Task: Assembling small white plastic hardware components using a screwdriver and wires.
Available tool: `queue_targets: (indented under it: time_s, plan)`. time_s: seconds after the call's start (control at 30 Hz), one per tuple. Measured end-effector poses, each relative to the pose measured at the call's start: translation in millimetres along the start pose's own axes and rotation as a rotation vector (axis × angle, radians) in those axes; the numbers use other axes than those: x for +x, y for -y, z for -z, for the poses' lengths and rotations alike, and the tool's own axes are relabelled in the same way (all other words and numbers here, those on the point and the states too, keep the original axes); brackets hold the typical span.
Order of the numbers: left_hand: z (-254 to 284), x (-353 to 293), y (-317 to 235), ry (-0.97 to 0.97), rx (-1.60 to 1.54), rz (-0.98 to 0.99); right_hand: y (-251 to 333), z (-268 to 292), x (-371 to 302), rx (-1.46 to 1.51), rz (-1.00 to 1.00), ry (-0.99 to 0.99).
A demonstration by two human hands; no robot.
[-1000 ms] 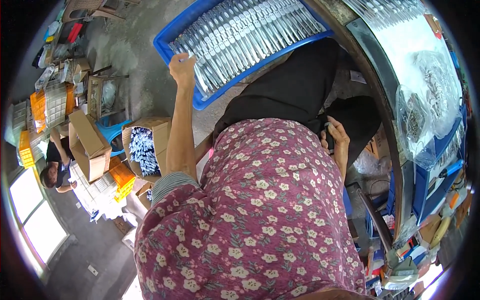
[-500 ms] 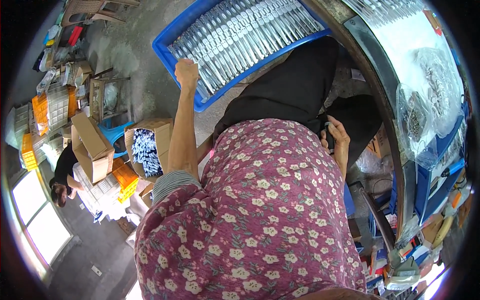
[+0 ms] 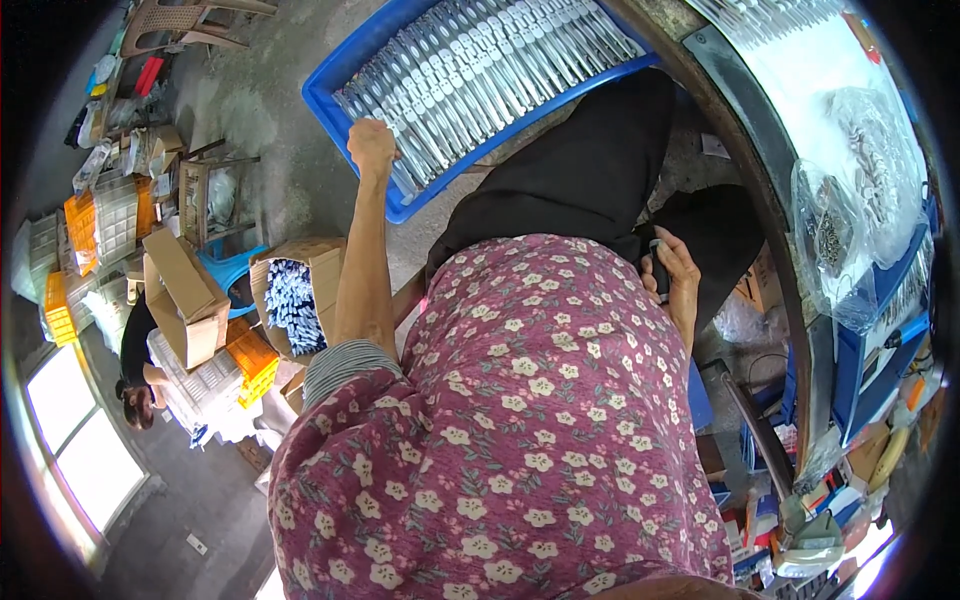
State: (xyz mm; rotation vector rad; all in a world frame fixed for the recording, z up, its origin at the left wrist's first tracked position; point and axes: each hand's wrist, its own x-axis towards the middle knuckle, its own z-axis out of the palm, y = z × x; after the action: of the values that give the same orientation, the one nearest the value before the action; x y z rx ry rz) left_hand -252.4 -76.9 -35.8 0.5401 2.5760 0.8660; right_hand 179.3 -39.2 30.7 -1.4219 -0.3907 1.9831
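A blue plastic tray (image 3: 325, 112) lies ahead of me, lined with rows of slim silvery metal pieces (image 3: 490, 85) with rounded, flattened ends. At its left side, my left hand (image 3: 372, 150) is closed over the rim, its fingertips mostly hidden. Down by my right thigh, my right hand (image 3: 678, 272) wraps round a black cylindrical handle (image 3: 659, 268). What the handle belongs to is out of sight against my dark trousers.
To the right runs a workbench edge (image 3: 745, 130) with clear plastic bags of small metal parts (image 3: 830, 235) on it. Left of me stand a cardboard box (image 3: 330, 270) of blue-white pieces, orange crates (image 3: 252, 362) and a wooden chair frame (image 3: 205, 195). Another person (image 3: 138, 350) bends near the window.
My hands and the tray keep nearly the same places, with only a slight shift of the view. The other person at the left has leaned a little lower.
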Motion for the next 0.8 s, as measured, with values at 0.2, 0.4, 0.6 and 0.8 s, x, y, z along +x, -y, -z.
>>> queue_targets:
  time_s: [0.2,0.4,0.6,0.8]
  plan:
    - [-3.1,-0.1,9.9,-0.062,-0.046,-0.055,-1.4,3.1,-1.4,-0.003,0.014,0.044]
    - [2.4,-17.1,-8.7,0.108,-0.063,0.036,-0.2,2.2,-2.5,-0.001,-0.012,0.009]
    - [-0.2,-10.2,2.4,0.05,0.027,-0.01,-0.7,-4.5,0.1,0.009,-0.011,0.008]
    - [4.3,-0.5,-3.8,-0.031,0.344,-0.225,11.3,-7.2,-3.4,-0.111,0.008,-0.031]
